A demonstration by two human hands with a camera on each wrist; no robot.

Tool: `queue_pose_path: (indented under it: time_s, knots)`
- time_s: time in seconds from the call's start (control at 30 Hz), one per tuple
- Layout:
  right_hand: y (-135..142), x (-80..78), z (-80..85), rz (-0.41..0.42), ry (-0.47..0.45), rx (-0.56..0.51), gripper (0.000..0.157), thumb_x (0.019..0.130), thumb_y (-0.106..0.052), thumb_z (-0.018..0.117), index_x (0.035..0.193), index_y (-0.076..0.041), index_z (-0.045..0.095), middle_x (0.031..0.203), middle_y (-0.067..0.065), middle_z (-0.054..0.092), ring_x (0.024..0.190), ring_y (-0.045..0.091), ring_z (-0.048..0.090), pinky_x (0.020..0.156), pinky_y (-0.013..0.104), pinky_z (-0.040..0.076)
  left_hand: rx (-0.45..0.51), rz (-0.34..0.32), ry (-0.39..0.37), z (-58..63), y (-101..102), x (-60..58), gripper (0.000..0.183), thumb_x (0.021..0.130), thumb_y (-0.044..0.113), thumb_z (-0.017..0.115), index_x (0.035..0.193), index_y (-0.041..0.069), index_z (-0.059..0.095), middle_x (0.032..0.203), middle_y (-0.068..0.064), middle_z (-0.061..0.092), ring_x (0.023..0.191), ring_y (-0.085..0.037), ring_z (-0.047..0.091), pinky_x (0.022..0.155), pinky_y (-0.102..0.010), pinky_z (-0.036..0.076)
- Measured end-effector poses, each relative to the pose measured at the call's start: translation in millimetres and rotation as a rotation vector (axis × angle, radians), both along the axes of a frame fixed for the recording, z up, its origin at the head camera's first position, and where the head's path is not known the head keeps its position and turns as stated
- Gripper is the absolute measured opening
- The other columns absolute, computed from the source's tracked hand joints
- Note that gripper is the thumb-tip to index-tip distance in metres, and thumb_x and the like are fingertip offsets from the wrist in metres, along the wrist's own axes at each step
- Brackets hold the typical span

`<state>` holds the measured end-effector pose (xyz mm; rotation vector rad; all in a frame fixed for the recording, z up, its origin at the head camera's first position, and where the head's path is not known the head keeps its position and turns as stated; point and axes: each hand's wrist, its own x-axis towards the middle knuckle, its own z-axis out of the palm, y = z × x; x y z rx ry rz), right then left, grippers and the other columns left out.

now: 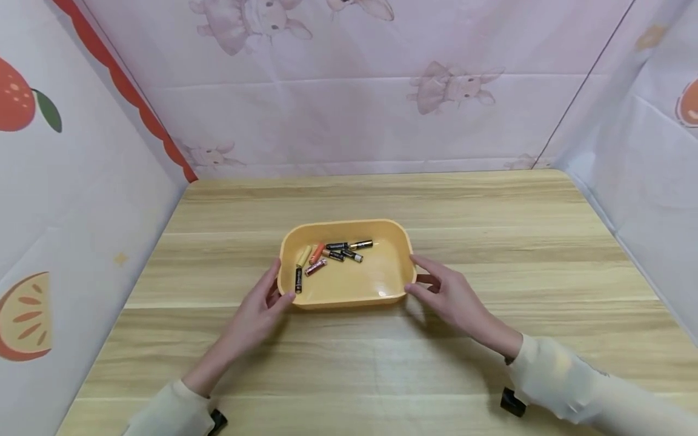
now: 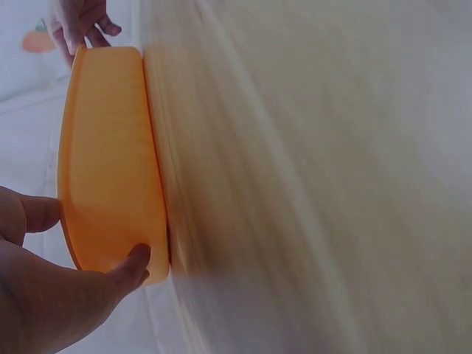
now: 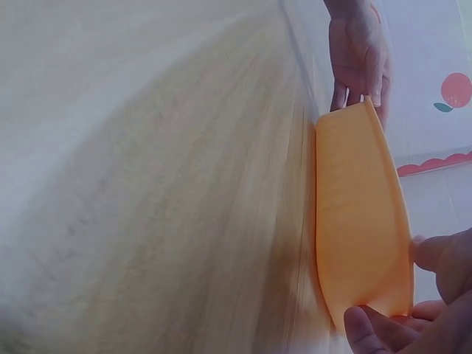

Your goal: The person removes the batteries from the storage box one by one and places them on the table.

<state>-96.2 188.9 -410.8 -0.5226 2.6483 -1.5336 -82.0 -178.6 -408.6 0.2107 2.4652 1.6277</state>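
A shallow yellow-orange plastic tray point(image 1: 382, 281) sits on the table, its outer side showing in both wrist views. My left hand point(image 1: 259, 309) holds its left end at the near corner, thumb against the front and fingers along the end wall. At the opposite end, my right hand point(image 1: 449, 300) grips the right near corner in much the same way. Several small batteries lie loose in the tray's left and middle part: a yellow battery point(image 1: 304, 257), an orange-red battery point(image 1: 316, 253), a pink battery point(image 1: 315, 267), a black battery point(image 1: 298, 280), and a black-and-gold battery point(image 1: 361, 244) among others.
The light wood-grain tabletop point(image 1: 349, 369) spreads around the tray on all sides. Behind it hangs a pink cloth backdrop point(image 1: 349, 127) printed with rabbits. White printed cloths border the left and right. Dark devices show at both wrists below the pale sleeves.
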Motion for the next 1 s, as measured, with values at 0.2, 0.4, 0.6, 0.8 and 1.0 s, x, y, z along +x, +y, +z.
queue_pose_path:
  time_s: [0.2,0.4,0.6,0.8,1.0]
  knots:
    - [8.4,12.2,1.8,-0.022,-0.002,0.009,0.058,0.095,-0.010,0.077,0.145,0.008,0.053,0.144,0.029,0.054,0.110,0.038,0.070,0.086,0.036,0.060,0.025,-0.011,-0.005,-1.2,9.1,7.1,0.076,0.104,0.003,0.059,0.164,-0.001,0.011,0.169,-0.022,0.011,0.149,-0.037,0.031,0.111,-0.029,0.037]
    - [18.3,23.9,2.5,-0.046,0.008,0.025,0.059,0.092,-0.007,0.079,0.143,0.008,0.055,0.142,0.029,0.056,0.108,0.037,0.071,0.084,0.034,0.061,0.040,-0.006,-0.041,-0.9,20.4,15.4,0.078,0.103,0.002,0.061,0.164,0.001,0.012,0.169,-0.021,0.013,0.148,-0.034,0.034,0.110,-0.027,0.038]
    - [27.9,35.1,5.0,-0.064,-0.008,0.016,0.060,0.091,-0.008,0.080,0.144,0.007,0.055,0.141,0.029,0.057,0.106,0.034,0.072,0.082,0.030,0.060,0.042,-0.017,-0.059,0.6,30.7,22.3,0.078,0.104,0.005,0.061,0.165,0.004,0.012,0.170,-0.019,0.013,0.148,-0.032,0.035,0.110,-0.027,0.039]
    - [35.5,46.0,7.0,-0.080,-0.013,-0.008,0.060,0.090,-0.007,0.081,0.143,0.007,0.056,0.139,0.030,0.058,0.105,0.034,0.073,0.080,0.024,0.060,0.043,-0.015,-0.063,-0.2,39.0,27.0,0.079,0.104,0.005,0.062,0.165,0.005,0.012,0.170,-0.017,0.014,0.147,-0.031,0.038,0.110,-0.028,0.040]
    - [40.7,53.3,8.4,-0.094,-0.017,-0.008,0.060,0.089,-0.006,0.081,0.143,0.007,0.056,0.137,0.031,0.060,0.104,0.034,0.073,0.079,0.022,0.060,0.053,-0.007,-0.060,0.0,45.1,32.5,0.080,0.102,0.004,0.064,0.165,0.005,0.014,0.170,-0.016,0.014,0.147,-0.031,0.038,0.110,-0.027,0.039]
